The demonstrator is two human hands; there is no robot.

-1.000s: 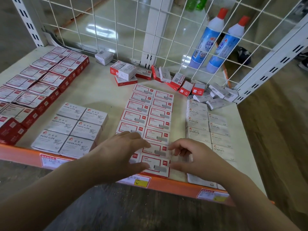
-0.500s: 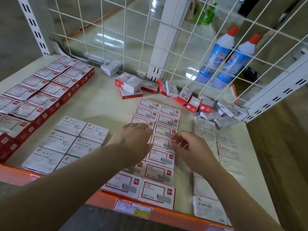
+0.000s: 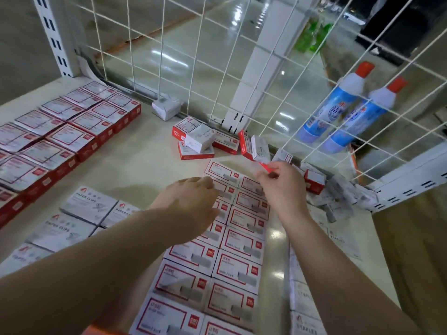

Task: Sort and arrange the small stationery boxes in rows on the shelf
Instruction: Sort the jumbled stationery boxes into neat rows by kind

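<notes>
On cream shelf (image 3: 150,153), left hand (image 3: 193,201) flat on rowed boxes (image 3: 242,247), right hand (image 3: 280,187) grip seemingly pinching red box (image 3: 266,167).

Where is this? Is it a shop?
Probably yes, a shop or its stockroom. Many identical small boxes lie in rows on a metal shelf with a wire-grid back. Paper-clip boxes sit alongside, and two cleaner bottles stand behind the grid.
</notes>
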